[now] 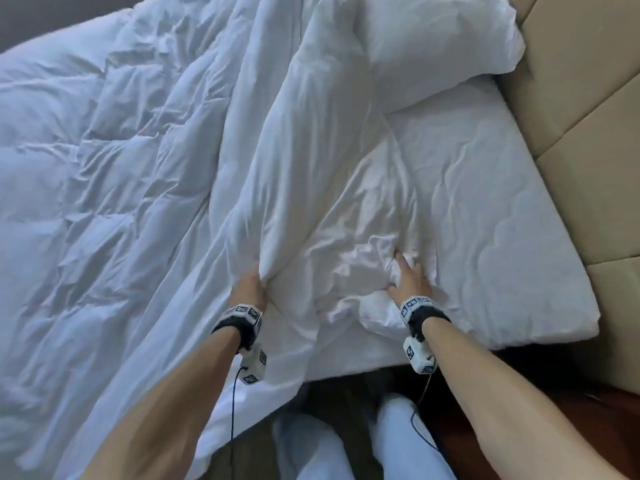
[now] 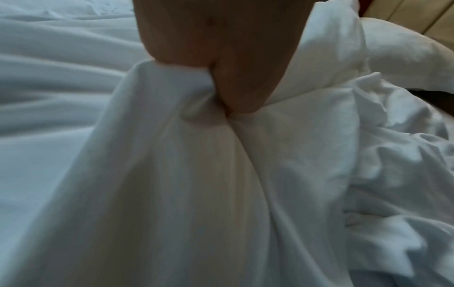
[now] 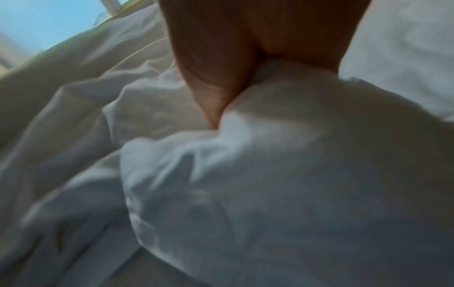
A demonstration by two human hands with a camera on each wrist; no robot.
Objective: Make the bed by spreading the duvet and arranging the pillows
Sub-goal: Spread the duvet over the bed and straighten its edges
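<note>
A white duvet [image 1: 138,168] lies rumpled over the left and middle of the bed, with a thick fold running up toward the pillow [image 1: 440,46] at the top right. My left hand [image 1: 251,285] grips that fold near the bed's near edge; in the left wrist view the hand [image 2: 221,68] has the duvet cloth [image 2: 196,174] bunched in its fist. My right hand [image 1: 410,278] digs into a crumpled bunch of white fabric to the right. In the right wrist view its thumb and fingers [image 3: 233,58] pinch the cloth [image 3: 270,155].
The bare white sheet [image 1: 502,202] shows on the right part of the mattress. A beige padded headboard [image 1: 571,98] runs along the right. My legs [image 1: 398,445] stand against the bed's side on a dark wooden floor [image 1: 519,393]. A bright window [image 3: 49,19] lies beyond the bed.
</note>
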